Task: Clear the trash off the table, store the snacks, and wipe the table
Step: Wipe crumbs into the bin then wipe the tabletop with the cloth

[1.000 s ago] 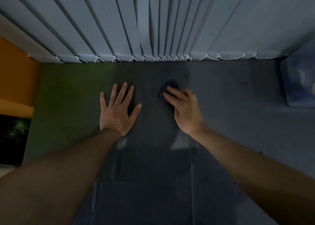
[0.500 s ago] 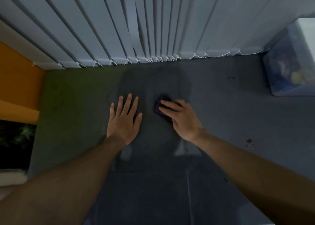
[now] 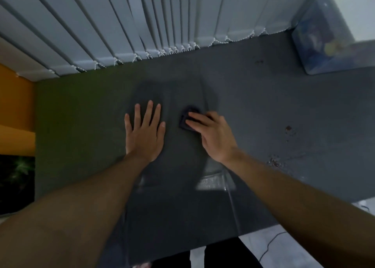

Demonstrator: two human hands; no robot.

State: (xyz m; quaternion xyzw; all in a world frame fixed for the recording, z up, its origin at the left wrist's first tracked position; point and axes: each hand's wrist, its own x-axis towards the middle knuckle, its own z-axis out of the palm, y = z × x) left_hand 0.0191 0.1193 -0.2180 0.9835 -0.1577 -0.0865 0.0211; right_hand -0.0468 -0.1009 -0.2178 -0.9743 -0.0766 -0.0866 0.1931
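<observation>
A dark grey table [image 3: 253,109] fills the view. My left hand [image 3: 145,134] lies flat on it with straight fingers, palm down. Just to its right, my right hand [image 3: 211,136] presses a small dark folded cloth [image 3: 185,118] against the tabletop; straight fingers cover most of the cloth, and only its left and far edges show. Brown crumbs and smears [image 3: 288,130] dot the table to the right of my right hand, with more crumbs [image 3: 274,162] nearer the front edge.
A clear plastic storage box [image 3: 316,44] with colourful packets inside stands at the table's far right corner. Vertical blinds [image 3: 142,24] hang along the far edge. An orange wall [image 3: 14,109] borders the left. A pale floor [image 3: 263,249] shows below the front edge.
Both hands have drawn back toward me from the blinds, the right hand dragging the cloth along. The view has shifted, bringing the box and the crumbs on the right into sight.
</observation>
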